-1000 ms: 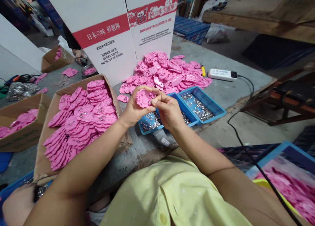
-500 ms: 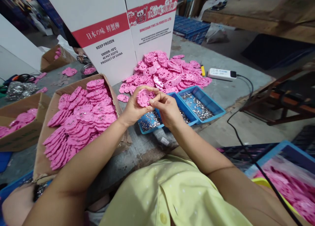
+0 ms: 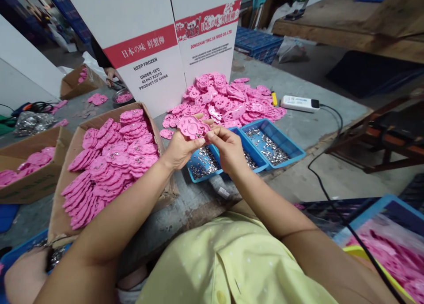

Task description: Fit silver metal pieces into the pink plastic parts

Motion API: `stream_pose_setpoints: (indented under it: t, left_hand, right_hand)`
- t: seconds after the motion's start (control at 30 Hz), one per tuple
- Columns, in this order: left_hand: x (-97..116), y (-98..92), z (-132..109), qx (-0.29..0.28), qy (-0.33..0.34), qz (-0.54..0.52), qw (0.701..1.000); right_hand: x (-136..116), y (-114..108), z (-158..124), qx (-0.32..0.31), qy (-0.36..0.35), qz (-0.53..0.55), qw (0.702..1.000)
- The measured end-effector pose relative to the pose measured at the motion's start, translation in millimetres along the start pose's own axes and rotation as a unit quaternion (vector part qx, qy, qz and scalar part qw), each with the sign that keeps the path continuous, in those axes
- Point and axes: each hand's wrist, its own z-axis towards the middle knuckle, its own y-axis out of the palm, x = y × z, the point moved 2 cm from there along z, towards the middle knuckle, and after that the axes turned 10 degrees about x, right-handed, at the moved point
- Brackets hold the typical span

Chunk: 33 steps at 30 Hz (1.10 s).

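Note:
A flat, scallop-edged pink plastic piece [image 3: 192, 126] with small holes is held up over the table's front part. My left hand [image 3: 179, 152] grips it from below, thumb along its lower edge. My right hand [image 3: 228, 147] is pinched at the right end of the piece; whatever lies between its fingertips is too small to make out. Just below the hands are blue trays [image 3: 203, 177] [image 3: 291, 157] holding many small shiny metal parts. Behind them lies a heap of similar pink pieces [image 3: 225, 99]. Left of my hands, a cardboard box [image 3: 55, 215] holds stacked pink pieces.
A tall white printed carton [image 3: 149, 81] stands behind the box. A white power bank [image 3: 300, 103] with a black cable [image 3: 314, 174] and a yellow-handled tool [image 3: 274, 98] lie at right. Another person's hand [image 3: 111, 74] shows behind the carton. More pink pieces fill a crate [image 3: 380, 207] at lower right.
The pink piece has turned in my left hand, so its broad face now shows more fully. My right fingertips stay at its right edge. The whole view has shifted slightly.

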Motion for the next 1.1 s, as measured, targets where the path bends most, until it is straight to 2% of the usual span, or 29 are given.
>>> stream_pose_setpoints:
  t: [0.17, 0.4, 0.8, 0.93, 1.03, 1.1]
  left_hand:
    - [1.2, -4.2, 0.9, 0.021, -0.027, -0.012, 0.999]
    - [14.3, 9.4, -5.7, 0.067, -0.065, -0.040, 0.995]
    - [15.7, 12.1, -7.0, 0.083, -0.076, -0.038, 0.993]
    - [18.6, 14.2, -7.7, 0.088, -0.067, -0.030, 0.993]
    - [19.9, 15.0, -8.0, 0.076, -0.066, -0.019, 0.995]
    - [19.9, 14.6, -7.9, 0.075, -0.067, -0.017, 0.995]
  right_hand:
    - [6.0, -3.3, 3.1, 0.000, -0.020, -0.025, 0.999]
    - [13.7, -5.2, 3.3, -0.001, -0.034, -0.038, 0.999]
    - [9.4, -15.4, -2.2, -0.036, -0.078, -0.117, 0.989]
    - [16.4, -32.4, 5.0, -0.007, -0.085, -0.114, 0.990]
    - [24.4, -55.7, 16.2, 0.021, -0.074, -0.218, 0.973]
    - [27.4, -66.9, 20.6, -0.007, -0.058, -0.379, 0.923]
